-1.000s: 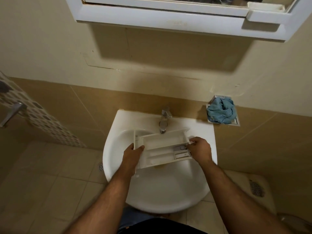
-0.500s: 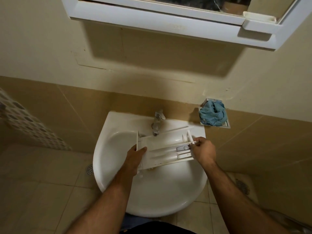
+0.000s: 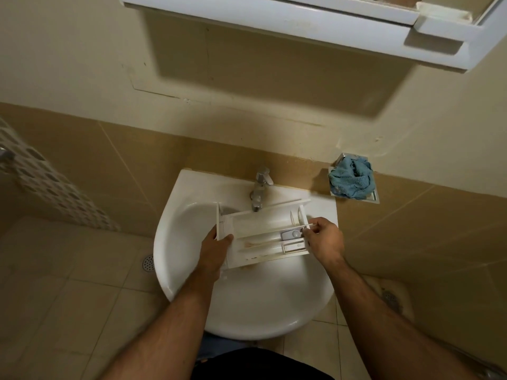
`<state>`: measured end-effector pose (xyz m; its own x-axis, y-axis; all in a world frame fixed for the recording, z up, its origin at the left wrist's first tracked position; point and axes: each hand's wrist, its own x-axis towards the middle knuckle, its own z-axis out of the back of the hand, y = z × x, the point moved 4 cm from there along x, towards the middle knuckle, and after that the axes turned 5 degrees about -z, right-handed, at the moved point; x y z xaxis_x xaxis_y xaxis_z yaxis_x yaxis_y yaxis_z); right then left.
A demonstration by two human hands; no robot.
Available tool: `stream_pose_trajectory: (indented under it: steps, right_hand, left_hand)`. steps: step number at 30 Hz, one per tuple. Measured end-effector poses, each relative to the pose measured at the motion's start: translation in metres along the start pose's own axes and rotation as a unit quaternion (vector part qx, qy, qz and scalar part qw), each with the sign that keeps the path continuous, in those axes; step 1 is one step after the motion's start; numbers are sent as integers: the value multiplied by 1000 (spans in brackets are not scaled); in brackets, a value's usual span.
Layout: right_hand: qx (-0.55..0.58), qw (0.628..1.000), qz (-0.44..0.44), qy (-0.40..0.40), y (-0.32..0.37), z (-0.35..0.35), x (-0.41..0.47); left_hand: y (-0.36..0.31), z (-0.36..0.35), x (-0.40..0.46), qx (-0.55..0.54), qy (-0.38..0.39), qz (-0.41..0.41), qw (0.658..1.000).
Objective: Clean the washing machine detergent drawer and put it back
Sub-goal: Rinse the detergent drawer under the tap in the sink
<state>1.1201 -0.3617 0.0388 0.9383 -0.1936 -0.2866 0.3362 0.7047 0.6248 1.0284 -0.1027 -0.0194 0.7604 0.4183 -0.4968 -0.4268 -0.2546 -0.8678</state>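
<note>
A white detergent drawer [image 3: 260, 231] with several compartments is held level over the white sink [image 3: 247, 305], just under the tap [image 3: 259, 192]. Brownish residue streaks its front compartments. My left hand [image 3: 215, 250] grips the drawer's left end, thumb on top. My right hand [image 3: 323, 238] holds the right end, its fingertips pinching at the thin divider beside a small grey insert [image 3: 290, 235]. No water runs from the tap.
A crumpled blue cloth [image 3: 351, 181] sits in a metal wall dish to the right of the sink. A white mirror cabinet [image 3: 301, 26] overhangs above. A floor drain [image 3: 148, 262] lies left of the basin on the tiled floor.
The drawer has stayed over the sink in both hands. My right fingers have shifted in toward the grey insert at the right end. The view has shifted slightly.
</note>
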Motion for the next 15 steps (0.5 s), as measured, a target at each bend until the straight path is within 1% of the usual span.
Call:
stream_pose_trajectory:
  steps: [4,9,12,15]
  right_hand:
    - [5,1000,-17,24,-4,-9,0]
    - [14,998,-24,57,-6,-30,-5]
    - [31,996,-24,79,-6,-41,-10]
    - [31,996,-8,79,-3,-44,-10]
  left_hand:
    - [-5,5,-4,18,-18,-35,999]
    - [-18,17,-11,91,-38,-77,992]
    - [-22,26,-11,127,-41,-75,988]
    - [-24,33,-11,124,-45,-62,989]
